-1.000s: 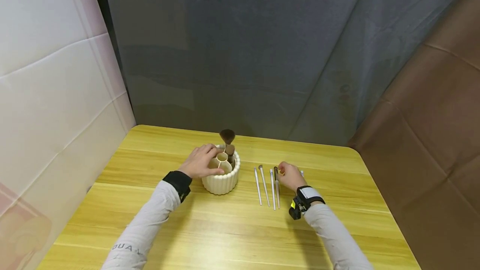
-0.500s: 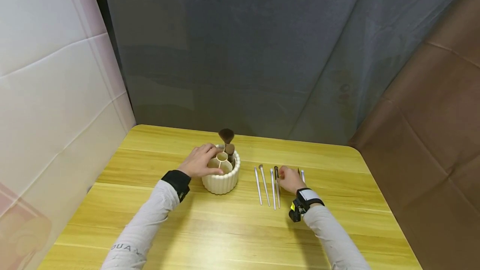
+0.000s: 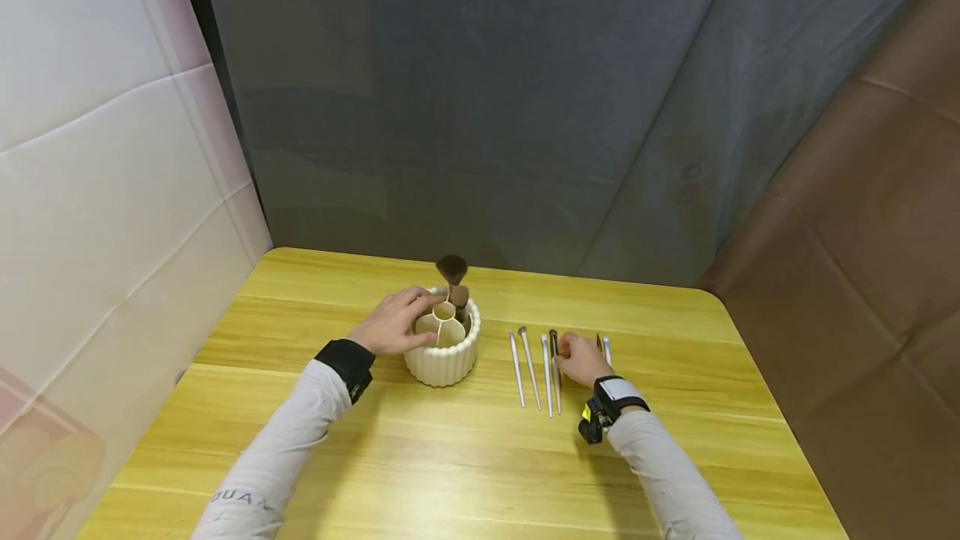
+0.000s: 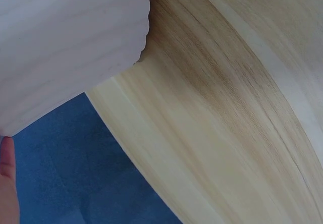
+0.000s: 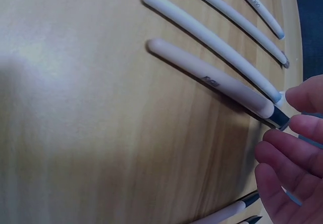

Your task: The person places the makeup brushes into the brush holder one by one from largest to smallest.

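Right hand (image 3: pixel 581 359), lower centre of frame, pinches the ferrule of a beige-handled brush (image 5: pixel 217 84) lying on the bench (image 3: pixel 465 473) among white brushes. Left hand (image 3: pixel 392 323), further back, grips the ribbed cream holder (image 3: pixel 442 357); a brown-tufted brush (image 3: pixel 452 268) stands inside.

place: staged recording booth | cues: draped cloth backdrops (image 3: pixel 465 107), bare wooden table (image 3: pixel 450 473)

The person's left hand (image 3: pixel 393 322) lies forward and palm down, fingers spread and gently bent, at the end of an outstretched arm in a pale grey sleeve with a black cuff. The right hand (image 3: pixel 581 359), wearing a white wrist strap, rests low with its fingers (image 5: pixel 287 156) curled loosely together.
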